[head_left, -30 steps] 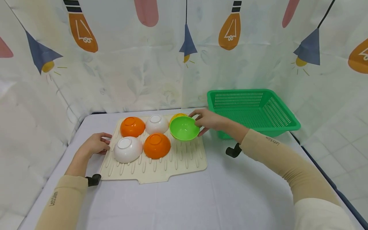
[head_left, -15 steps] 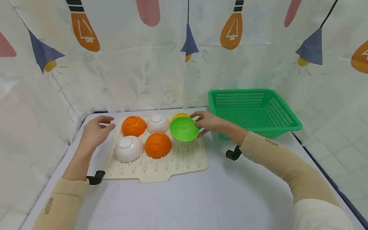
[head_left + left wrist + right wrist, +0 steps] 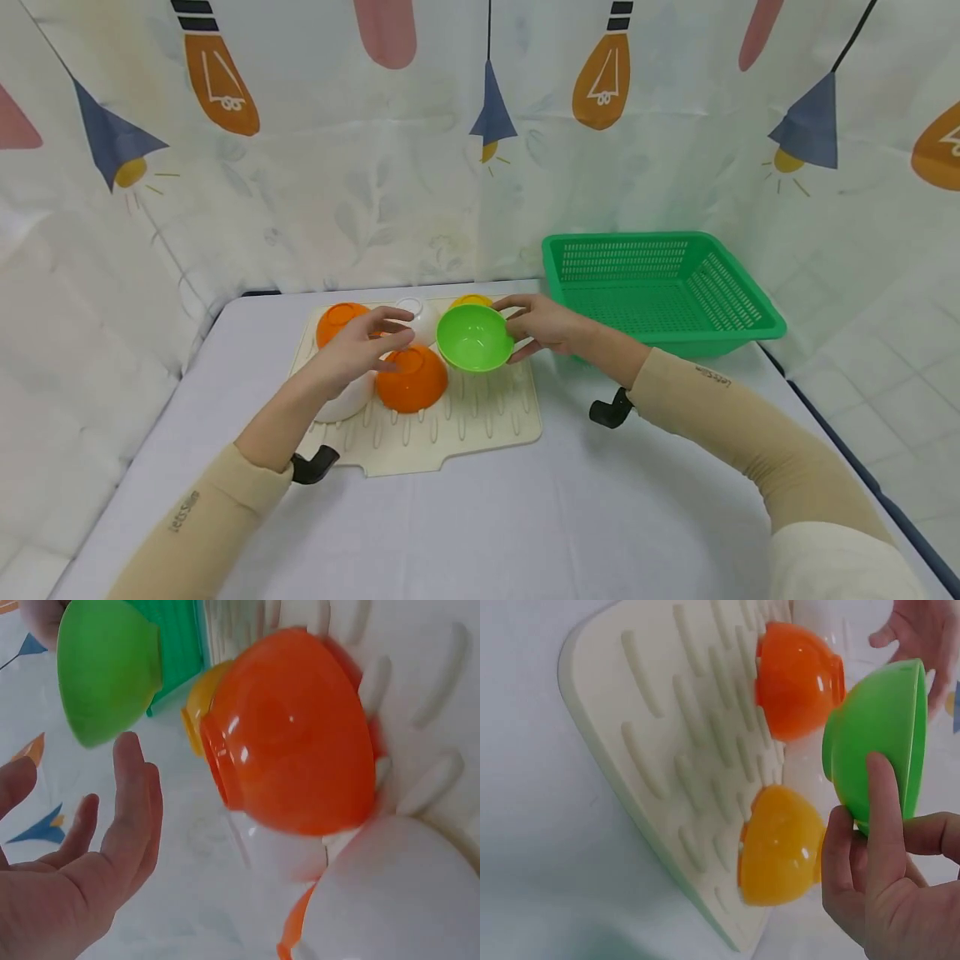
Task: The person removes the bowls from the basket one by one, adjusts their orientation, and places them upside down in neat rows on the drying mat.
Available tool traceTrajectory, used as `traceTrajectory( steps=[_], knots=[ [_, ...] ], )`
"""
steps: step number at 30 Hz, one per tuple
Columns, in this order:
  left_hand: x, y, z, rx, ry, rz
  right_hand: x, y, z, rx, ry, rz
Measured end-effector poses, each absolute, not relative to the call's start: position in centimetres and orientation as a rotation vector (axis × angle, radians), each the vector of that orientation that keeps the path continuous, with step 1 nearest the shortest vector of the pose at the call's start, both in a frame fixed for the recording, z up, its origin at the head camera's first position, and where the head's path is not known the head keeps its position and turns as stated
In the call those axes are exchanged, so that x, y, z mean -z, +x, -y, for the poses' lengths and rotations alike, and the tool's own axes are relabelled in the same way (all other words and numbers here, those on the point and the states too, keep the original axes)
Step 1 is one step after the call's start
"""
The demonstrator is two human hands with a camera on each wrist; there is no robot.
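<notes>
My right hand (image 3: 543, 323) grips a light green bowl (image 3: 475, 337) by its right side, mouth facing up and toward me, raised over the cream ridged drying mat (image 3: 480, 425). Fingers and thumb of that hand close on the rim and wall in the right wrist view. My left hand (image 3: 360, 350) reaches over the bowls from the left, fingers spread and holding nothing, fingertips near the green bowl (image 3: 109, 671). Upside down on the mat stand an orange bowl (image 3: 411, 382), a second orange bowl (image 3: 337, 322), two white bowls, partly hidden, and a yellow bowl (image 3: 780, 847).
A green plastic basket (image 3: 667, 312) with slotted walls stands at the back right of the white-covered table (image 3: 487, 533). Behind the table hangs a printed curtain (image 3: 360, 208).
My left hand has left the mat's left edge, risen and moved right over the bowls. The green bowl in my right hand has shifted slightly left.
</notes>
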State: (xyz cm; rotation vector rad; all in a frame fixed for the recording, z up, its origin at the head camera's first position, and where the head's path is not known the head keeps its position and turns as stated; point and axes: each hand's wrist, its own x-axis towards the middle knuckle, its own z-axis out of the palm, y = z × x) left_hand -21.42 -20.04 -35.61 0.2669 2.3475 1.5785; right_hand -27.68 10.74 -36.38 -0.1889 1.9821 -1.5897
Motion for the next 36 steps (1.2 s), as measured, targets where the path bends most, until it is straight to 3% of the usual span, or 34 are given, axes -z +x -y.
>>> traceTrajectory(
  steps=[11,36],
  knots=[
    [36.8,-22.9,17.1,-1.797,0.161,-1.886,36.4,-26.7,-11.0,1.660,-0.136,-1.900],
    [38.5,-24.3,17.4,-1.900,0.253,-1.689,36.4,-26.0,-11.6,1.729,-0.197,-1.838]
  ],
)
